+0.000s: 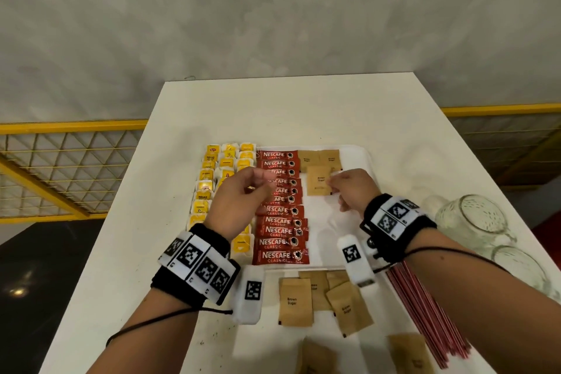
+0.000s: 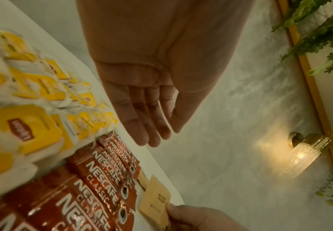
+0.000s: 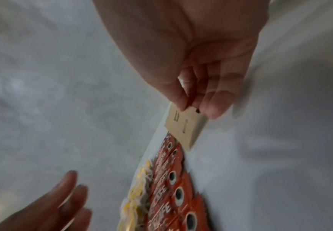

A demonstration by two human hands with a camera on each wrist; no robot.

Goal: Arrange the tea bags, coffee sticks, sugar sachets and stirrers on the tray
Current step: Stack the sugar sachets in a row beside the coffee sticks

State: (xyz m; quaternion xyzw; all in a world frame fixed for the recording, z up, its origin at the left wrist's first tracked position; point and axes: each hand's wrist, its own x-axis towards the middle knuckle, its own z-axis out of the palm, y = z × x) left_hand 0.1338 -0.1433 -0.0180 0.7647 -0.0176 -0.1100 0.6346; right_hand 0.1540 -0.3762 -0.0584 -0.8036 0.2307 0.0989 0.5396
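Head view first: I see my right hand [image 1: 349, 190] over the white tray [image 1: 359, 158], its fingers pinching the right edge of a brown sugar sachet [image 1: 318, 181] that sits just below two more sachets at the tray's far end. My left hand [image 1: 239, 200] hovers above the red coffee sticks [image 1: 280, 212], fingers loose and holding nothing. Yellow tea bags [image 1: 209, 173] fill the tray's left side in columns, touching the coffee row. Loose sugar sachets [image 1: 321, 297] lie on the worktop [image 1: 273, 109] near me, with red stirrers [image 1: 425, 313] to their right and glass jars [image 1: 473, 218] beyond.

Left wrist view: my left hand [image 2: 152, 96] hangs with fingers straight and apart from everything, above tea bags [image 2: 33, 125] and coffee sticks [image 2: 86, 195]; the right thumb grips the sachet [image 2: 155, 198] at the bottom edge.

Right wrist view, blurred: thumb and fingers [image 3: 215, 104] clamp the sachet [image 3: 183, 125] by its corner, tilted above the coffee sticks [image 3: 175, 187].
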